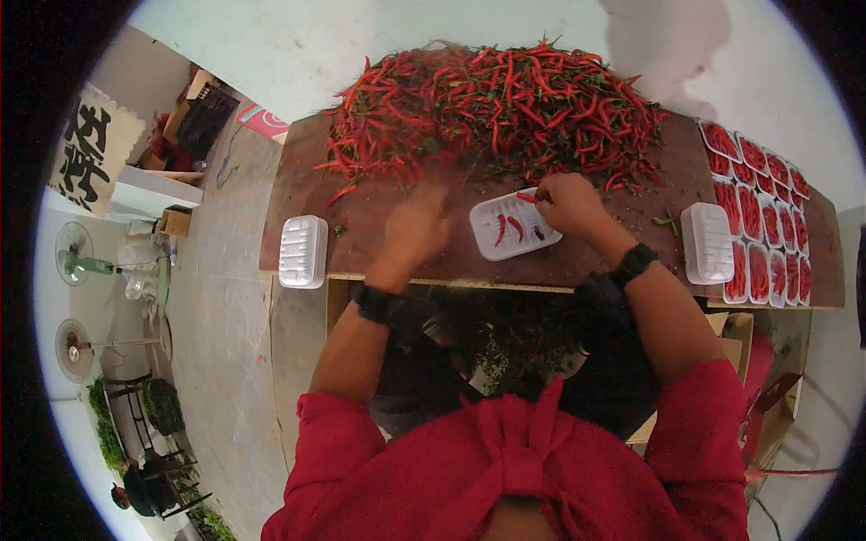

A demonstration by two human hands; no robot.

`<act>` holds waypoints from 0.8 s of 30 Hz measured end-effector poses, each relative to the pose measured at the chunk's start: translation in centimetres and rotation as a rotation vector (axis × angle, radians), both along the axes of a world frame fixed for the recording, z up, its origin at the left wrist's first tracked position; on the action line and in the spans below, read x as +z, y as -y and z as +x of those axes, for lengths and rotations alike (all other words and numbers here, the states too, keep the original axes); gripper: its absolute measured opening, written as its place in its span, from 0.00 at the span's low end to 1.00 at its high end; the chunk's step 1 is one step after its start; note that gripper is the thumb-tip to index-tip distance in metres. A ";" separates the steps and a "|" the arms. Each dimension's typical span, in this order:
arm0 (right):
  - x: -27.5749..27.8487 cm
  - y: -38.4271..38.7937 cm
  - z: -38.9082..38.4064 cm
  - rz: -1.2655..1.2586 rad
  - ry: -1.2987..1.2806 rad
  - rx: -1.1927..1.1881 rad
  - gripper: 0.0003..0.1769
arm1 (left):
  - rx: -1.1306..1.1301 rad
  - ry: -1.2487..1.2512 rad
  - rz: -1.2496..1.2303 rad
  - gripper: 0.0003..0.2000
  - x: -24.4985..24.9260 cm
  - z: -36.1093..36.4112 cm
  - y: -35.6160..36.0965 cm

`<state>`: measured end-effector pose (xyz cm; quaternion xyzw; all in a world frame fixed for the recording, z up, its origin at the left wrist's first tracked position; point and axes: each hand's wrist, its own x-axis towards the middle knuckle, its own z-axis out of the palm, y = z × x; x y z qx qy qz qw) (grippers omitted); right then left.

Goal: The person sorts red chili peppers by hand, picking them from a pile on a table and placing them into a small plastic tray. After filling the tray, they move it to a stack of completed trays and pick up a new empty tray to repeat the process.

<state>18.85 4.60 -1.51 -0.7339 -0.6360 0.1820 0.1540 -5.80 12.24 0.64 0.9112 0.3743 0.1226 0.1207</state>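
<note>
A white plastic tray [487, 213] lies slightly turned on the brown table, with a few red chili peppers [514, 227] in it. Over its right end my right hand [574, 207] is closed, pinching a red chili pepper [527, 197]. To the left of the tray, my left hand [417, 225] hovers near the front of the pile, smeared by motion, so its fingers cannot be made out. Behind both hands spreads a big heap of red chili peppers [505, 108] with green stems and leaves.
Stacks of empty white trays stand at left [303, 252] and right [707, 243]. Rows of chili-filled trays [760, 225] cover the right end of the table [379, 194]. A wall rises behind the heap. Fans [77, 248] stand on the floor at left.
</note>
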 end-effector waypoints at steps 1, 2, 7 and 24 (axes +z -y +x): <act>-0.4 -0.1 -0.2 -0.001 -0.001 -0.001 0.14 | 0.021 0.009 0.039 0.16 0.1 0.3 0.3; -0.7 -0.3 -0.5 -0.070 0.052 0.021 0.12 | 0.021 0.008 0.038 0.16 -0.1 0.5 0.4; -1.0 -0.1 -1.6 -0.132 0.149 0.087 0.11 | -0.026 -0.111 -0.092 0.21 -1.3 1.2 0.9; 0.5 -0.2 -3.1 -0.189 0.136 0.060 0.10 | -0.117 0.022 -0.151 0.12 -2.7 2.4 0.7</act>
